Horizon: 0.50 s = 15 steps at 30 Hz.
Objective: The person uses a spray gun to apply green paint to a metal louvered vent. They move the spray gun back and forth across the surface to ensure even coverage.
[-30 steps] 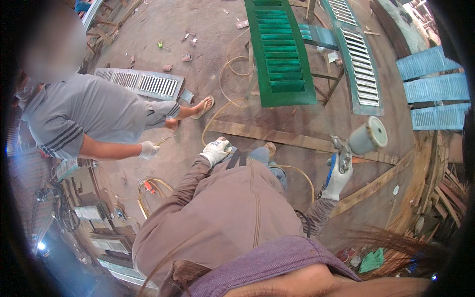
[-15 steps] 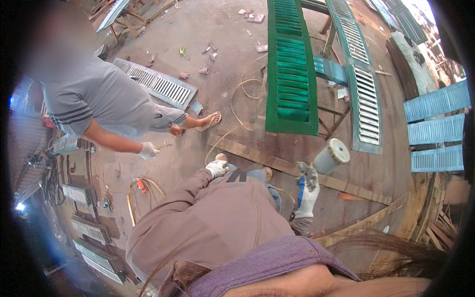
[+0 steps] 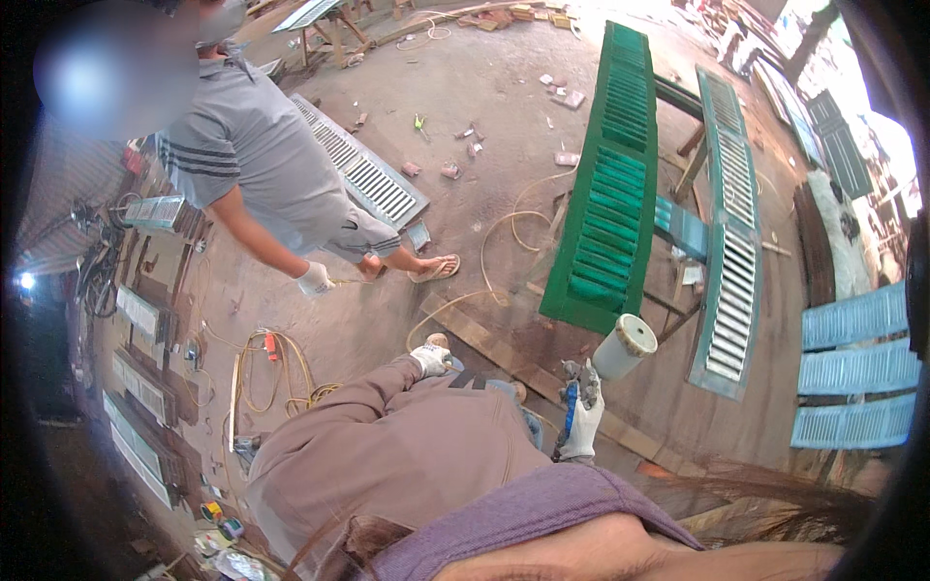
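My right hand, in a white and blue glove stained dark, is closed around a paint spray gun with a pale grey cup at its front. The cup overlaps the near end of a louvred shutter painted green; I cannot tell whether they touch. My left hand, in a white glove, is closed on a yellow hose near my feet. That hose runs along the floor toward the shutter.
At left stands a person in grey with a gloved hand. A pale shutter lies behind them. Another shutter is propped right of the green one. Light blue panels stand far right. A wooden plank and coiled hose lie nearby.
My view has swung, so the shutters and person sit farther right and lower. The spray gun and my right hand appear lower and slightly left, with the cup now overlapping the green shutter's end.
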Tool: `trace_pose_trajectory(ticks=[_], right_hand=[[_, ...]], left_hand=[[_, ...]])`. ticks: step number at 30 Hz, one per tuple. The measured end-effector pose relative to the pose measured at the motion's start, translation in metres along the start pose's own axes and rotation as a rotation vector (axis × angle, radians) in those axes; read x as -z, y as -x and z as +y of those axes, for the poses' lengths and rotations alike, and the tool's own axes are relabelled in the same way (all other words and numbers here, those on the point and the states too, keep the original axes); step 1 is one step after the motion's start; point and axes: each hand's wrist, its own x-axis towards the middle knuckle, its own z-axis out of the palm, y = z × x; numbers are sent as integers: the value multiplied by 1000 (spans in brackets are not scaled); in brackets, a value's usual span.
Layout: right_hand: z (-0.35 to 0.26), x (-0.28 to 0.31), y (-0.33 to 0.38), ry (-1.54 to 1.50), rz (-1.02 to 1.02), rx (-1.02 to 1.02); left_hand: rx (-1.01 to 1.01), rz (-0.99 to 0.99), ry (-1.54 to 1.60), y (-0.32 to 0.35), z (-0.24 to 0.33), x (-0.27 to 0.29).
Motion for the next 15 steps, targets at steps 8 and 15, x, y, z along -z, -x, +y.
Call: trace_pose_trajectory(ticks=[8,15], right_hand=[[11,-11,-16,10,-173,10],[33,-47,5,14,-304,-132]], left_hand=[[-50,54,9,-13,-18,-8],[-42,31,25,-14,-24,5]])
